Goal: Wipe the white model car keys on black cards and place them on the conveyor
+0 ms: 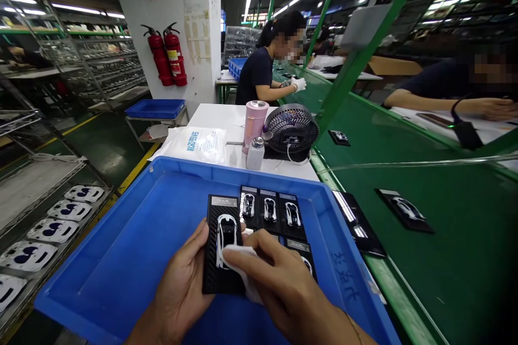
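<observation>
Left grip (182, 285) clamps the car plaque (224, 242) palm-up; right grip (279, 280), fingers curled, pinches a cloth (238, 256).

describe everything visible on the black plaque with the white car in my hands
The black plaque is a flat rectangle with a woven, carbon-like texture. A white model car with dark windows lies lengthwise on it, under a silver label at the far end. It is held over the blue tray; the left hand grips its left edge, and the right hand presses a white cloth on the car's near end.
</observation>
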Motion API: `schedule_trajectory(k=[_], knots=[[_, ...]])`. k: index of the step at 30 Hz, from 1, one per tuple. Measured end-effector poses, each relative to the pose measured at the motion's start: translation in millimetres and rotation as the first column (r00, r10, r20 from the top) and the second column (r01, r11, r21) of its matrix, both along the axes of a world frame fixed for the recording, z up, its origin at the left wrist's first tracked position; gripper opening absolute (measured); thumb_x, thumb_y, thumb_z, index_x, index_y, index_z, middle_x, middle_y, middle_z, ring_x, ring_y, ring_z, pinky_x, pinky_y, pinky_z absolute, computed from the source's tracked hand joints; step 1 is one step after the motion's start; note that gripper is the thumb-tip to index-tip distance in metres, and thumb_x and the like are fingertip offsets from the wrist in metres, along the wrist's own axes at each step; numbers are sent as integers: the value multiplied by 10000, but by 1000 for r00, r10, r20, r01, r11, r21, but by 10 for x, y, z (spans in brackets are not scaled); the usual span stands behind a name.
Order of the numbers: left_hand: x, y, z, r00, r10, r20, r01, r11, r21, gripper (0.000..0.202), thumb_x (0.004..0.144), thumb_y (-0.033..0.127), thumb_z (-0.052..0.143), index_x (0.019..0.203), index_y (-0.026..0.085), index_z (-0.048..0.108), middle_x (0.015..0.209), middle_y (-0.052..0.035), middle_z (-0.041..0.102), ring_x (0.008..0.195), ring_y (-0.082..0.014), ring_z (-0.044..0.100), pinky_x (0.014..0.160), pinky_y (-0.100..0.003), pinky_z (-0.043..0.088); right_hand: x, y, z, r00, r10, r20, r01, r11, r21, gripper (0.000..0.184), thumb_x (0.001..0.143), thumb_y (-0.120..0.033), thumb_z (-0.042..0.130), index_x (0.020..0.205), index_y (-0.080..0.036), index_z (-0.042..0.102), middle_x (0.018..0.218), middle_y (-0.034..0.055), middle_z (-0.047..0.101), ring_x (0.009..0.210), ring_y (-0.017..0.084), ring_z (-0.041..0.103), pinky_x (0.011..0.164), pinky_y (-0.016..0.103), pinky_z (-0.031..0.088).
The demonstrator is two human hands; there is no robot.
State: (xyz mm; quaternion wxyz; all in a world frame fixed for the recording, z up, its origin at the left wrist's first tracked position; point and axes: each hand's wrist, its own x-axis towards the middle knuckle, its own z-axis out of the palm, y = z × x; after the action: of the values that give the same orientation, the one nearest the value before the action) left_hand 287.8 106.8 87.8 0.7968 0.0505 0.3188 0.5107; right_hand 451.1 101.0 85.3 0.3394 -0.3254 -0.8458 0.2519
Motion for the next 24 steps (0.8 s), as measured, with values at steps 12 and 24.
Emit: schedule_trajectory(k=[12, 24], knots=[[-54, 53, -31, 998, 33, 61, -27, 996, -89, 296, 864, 210, 454, 1090, 43, 550, 981, -173, 678, 980, -268, 621, 860, -425, 496, 76, -1, 105, 946, -112, -303, 136, 989, 61, 378, 871, -9, 412, 1171, -182, 565, 865, 68, 500, 738, 137, 519, 584, 234, 452], [27, -14, -64, 995, 93, 21, -87, 975, -203, 294, 843, 218, 501, 1078, 42, 519, 994, -154, 652, 913, -213, 633, 802, -337, 533, 11, 29, 31, 979, -103, -174, 117, 990, 72, 372, 893, -48, 387, 1198, -214, 520, 906, 72, 485, 743, 142, 509, 600, 254, 451]])
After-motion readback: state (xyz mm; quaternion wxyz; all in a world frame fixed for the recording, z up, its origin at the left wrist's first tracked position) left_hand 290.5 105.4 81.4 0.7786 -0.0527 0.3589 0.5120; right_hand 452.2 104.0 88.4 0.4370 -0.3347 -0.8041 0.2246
